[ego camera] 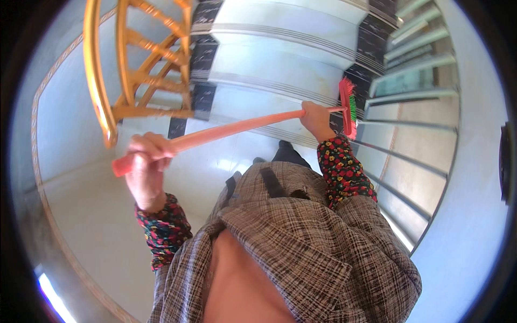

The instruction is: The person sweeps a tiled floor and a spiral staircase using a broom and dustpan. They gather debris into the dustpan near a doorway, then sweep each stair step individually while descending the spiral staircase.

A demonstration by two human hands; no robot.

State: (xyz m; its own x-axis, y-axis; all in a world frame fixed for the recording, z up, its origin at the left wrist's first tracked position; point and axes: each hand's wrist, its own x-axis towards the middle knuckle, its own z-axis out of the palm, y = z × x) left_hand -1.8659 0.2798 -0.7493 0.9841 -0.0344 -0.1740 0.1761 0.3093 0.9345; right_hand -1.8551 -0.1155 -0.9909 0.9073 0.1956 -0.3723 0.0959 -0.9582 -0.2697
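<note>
A broom with a pink-red handle [238,127] lies slantwise across the view in front of my body. Its far-left end is gripped by my left hand [146,165], and a short stub of handle sticks out past the fingers. My right hand [317,120] is closed around the thinner part of the handle, close to the broom head [347,108]. Red and green bristles on that head face right, over the black tile border of the stairs. Whether the bristles touch the border cannot be told.
Pale stair steps [278,54] with grooved edges and black side tiles [204,58] lie ahead. A wooden banister [99,76] with turned spindles runs on the left. At right is a barred window [412,125] beside a pale wall [476,161]. My feet [287,151] stand on light floor.
</note>
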